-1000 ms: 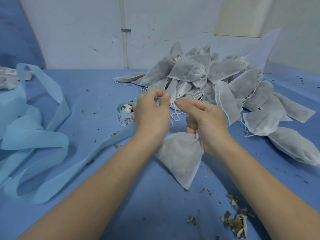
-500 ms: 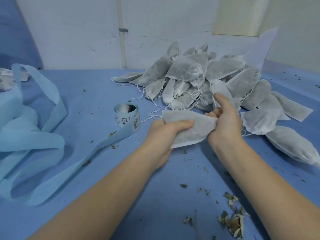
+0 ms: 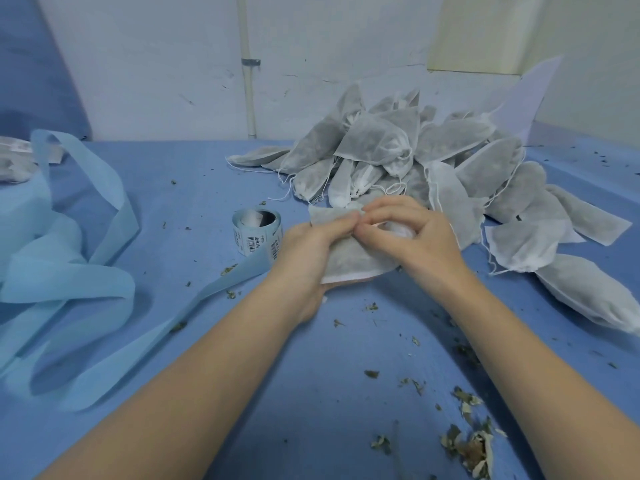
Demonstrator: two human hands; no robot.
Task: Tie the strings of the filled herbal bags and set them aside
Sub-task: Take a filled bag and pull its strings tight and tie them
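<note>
A filled white herbal bag [image 3: 349, 263] lies on the blue table in front of me, between both hands. My left hand [image 3: 308, 252] grips its left side, thumb and fingers on the upper edge. My right hand [image 3: 412, 237] curls over the bag's gathered mouth end, fingertips meeting the left thumb; the strings are hidden under the fingers. Behind them sits a heap of filled bags [image 3: 415, 157] with loose white drawstrings.
A roll of barcode labels [image 3: 256, 232] stands just left of my left hand. Light blue fabric strip [image 3: 69, 271] loops across the table's left side. Dried herb crumbs [image 3: 467, 445] lie at the near right. More bags [image 3: 585, 289] spread to the right.
One second ago both hands pinched strings above a hanging bag. The bag was then turned flat between the hands, and now it lies on the table with both hands closed over it.
</note>
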